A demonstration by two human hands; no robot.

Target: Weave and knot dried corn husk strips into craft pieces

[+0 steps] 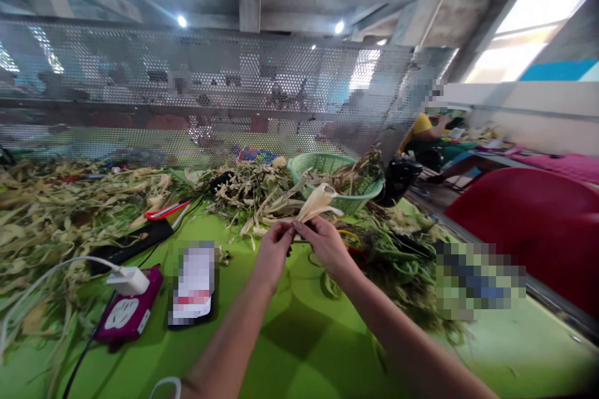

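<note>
A pale, cream-coloured dried leaf piece [318,201], wide at its upper end and narrow at its base, is held up over the green table [299,330]. My left hand [277,244] pinches its narrow base, fingers closed. Pressed close beside it, my right hand [322,242] also has thumb and fingers closed on the base. Just behind the hands lie dry leaf strips [262,199] and a green plastic basket [349,202] with dried stalks inside. Green leafy stems [397,255] lie to the right of my right hand.
Dried leaves [42,218] heap the left side. A purple power strip [135,318] with a white plug, a phone [194,283] and a red cutter [168,210] lie left. A perforated metal screen [210,100] stands behind; a red chair [528,218] and a person [428,131] are right.
</note>
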